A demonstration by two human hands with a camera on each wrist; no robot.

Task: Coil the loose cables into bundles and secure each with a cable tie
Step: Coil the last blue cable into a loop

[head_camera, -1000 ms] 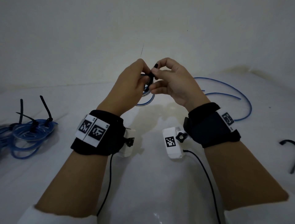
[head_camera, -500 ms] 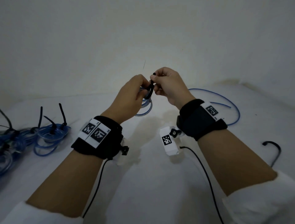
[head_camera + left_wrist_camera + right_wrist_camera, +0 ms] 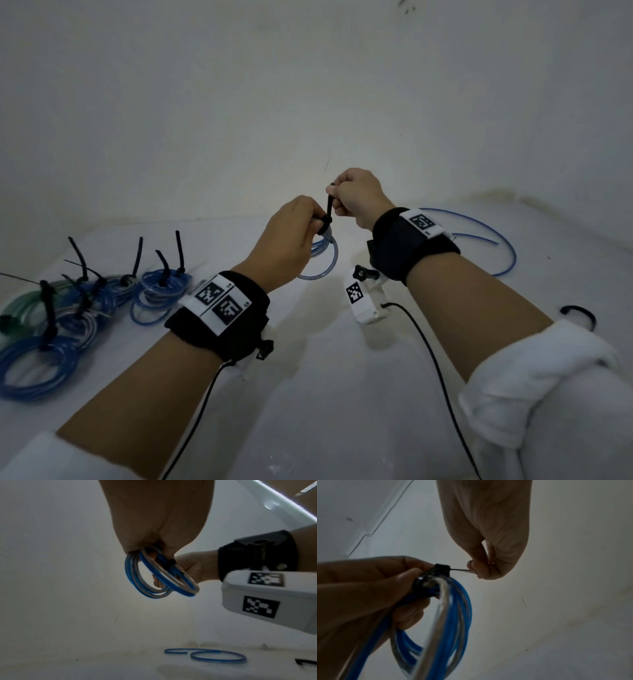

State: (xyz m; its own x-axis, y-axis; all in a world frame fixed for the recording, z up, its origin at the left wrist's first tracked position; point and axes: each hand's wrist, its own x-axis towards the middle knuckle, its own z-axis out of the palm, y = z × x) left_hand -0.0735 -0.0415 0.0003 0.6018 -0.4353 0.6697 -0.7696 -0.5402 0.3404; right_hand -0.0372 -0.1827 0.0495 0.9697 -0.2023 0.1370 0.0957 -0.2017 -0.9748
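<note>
The coiled blue cable [image 3: 320, 255] hangs in the air above the middle of the desk [image 3: 325, 394], its loops gathered at the top and dropping in a ring below the hands. In the left wrist view the coil shows as several blue and clear-looking turns bunched together. A black cable tie [image 3: 327, 214] wraps the top of the coil; its head sits against the bundle and its tail runs up and to the right. The right wrist view shows the tie's loop drawn close around the strands, with the thin tail stretched straight across to the other hand.

The left hand [image 3: 291, 236] has its grip closed on the coil just beside the tie, thumb and fingers curled round the gathered turns. The right hand [image 3: 358, 198] is slightly higher and to the right, its grip pinching the tie's tail between thumb and curled fingers.

Farther right on the desk, behind the right wrist, a loose blue cable [image 3: 493, 233] lies uncoiled in a wide open curve. At the near right edge a spare black cable tie [image 3: 580, 313] lies bent in a hook shape, partly hidden by the white sleeve [image 3: 534, 394].

On the left of the desk lies a cluster of finished bundles [image 3: 68, 318], mostly blue with one greenish coil at the far left edge, each bound by a black tie whose tail sticks upward. The closest to the hands, a small blue bundle [image 3: 159, 291], lies just left of the left wrist strap.
</note>
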